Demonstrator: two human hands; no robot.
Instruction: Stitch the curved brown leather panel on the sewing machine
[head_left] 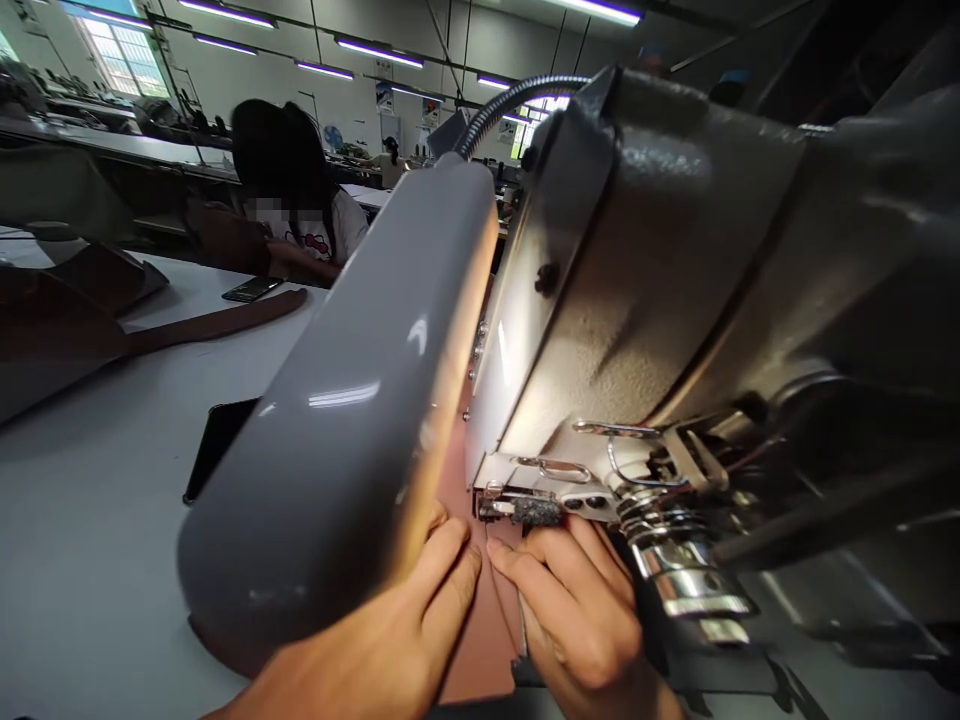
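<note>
A flat brown leather piece (pixel 487 620) lies on the surface (pixel 97 520) right under the head of a big gray sewing machine (pixel 660 290). Its long way runs from the person up toward the machine, away from the camera. It looks smooth and reddish brown, with a straight edge on its right side. Most of it is hidden behind a gray lamp (pixel 345 430) that sits close to the camera.

The left hand (pixel 390 640) lies flat on the leather with its fingers (pixel 450 570) stretched out, pressing down and not gripping. The right hand (pixel 577 610) is just beside it, with its fingers (pixel 525 575) pressing on the right edge of the leather, near the presser foot (pixel 525 510). The two hands almost touch at the tips.

More brown leather (pixel 82 310) lies far off on the surface. Two dark phones (pixel 217 440) rest there too. Another person (pixel 300 200) sits across the room.
</note>
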